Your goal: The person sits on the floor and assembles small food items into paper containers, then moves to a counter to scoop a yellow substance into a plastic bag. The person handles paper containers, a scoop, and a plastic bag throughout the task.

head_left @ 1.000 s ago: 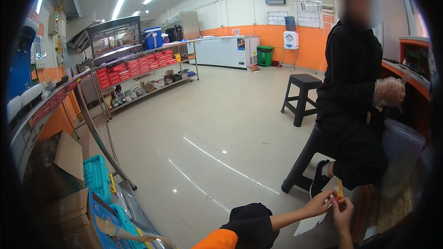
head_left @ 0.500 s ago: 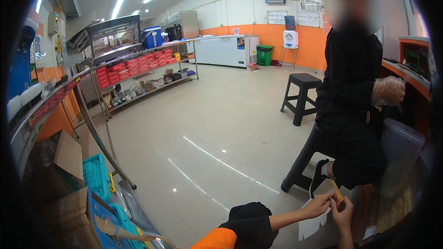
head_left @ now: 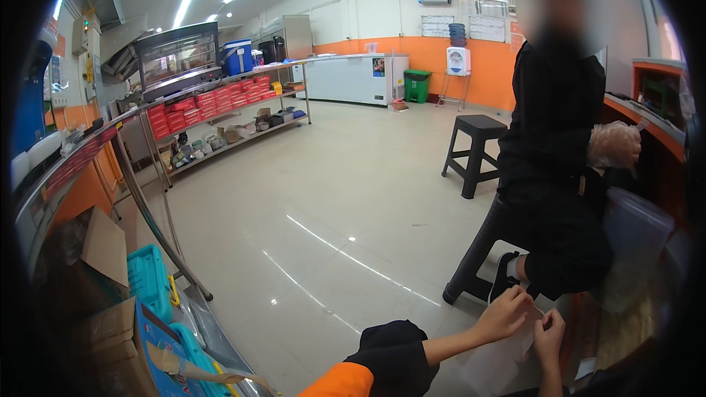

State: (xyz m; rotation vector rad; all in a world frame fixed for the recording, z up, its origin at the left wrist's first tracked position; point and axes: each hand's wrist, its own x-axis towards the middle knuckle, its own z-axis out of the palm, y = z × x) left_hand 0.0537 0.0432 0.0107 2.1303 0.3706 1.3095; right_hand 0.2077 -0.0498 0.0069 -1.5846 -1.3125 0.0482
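Note:
At the lower right my left hand [head_left: 507, 314] is raised, its fingers closed in a pinch; what lies between the fingertips is too small to make out. My right hand [head_left: 548, 334] is closed just beside it, a small gap apart. A thin white sheet [head_left: 504, 360] hangs below and between the two hands, its upper edge at my right fingers. It looks blurred and partly see-through. My left forearm, in an orange and black sleeve [head_left: 393, 360], reaches in from the lower edge.
A person in black [head_left: 555, 117] with a gloved hand sits on a dark stool [head_left: 474, 250], close beyond my hands. Another stool [head_left: 478, 151] stands behind. A clear bin [head_left: 636, 239] is at right. Cardboard boxes [head_left: 110, 323] and teal cases [head_left: 151, 279] lie at left, near steel shelving [head_left: 235, 140].
My hands have drawn apart, the left moving up and slightly left. A yellow strip seen above the fingers no longer shows. The white sheet has shifted and blurred.

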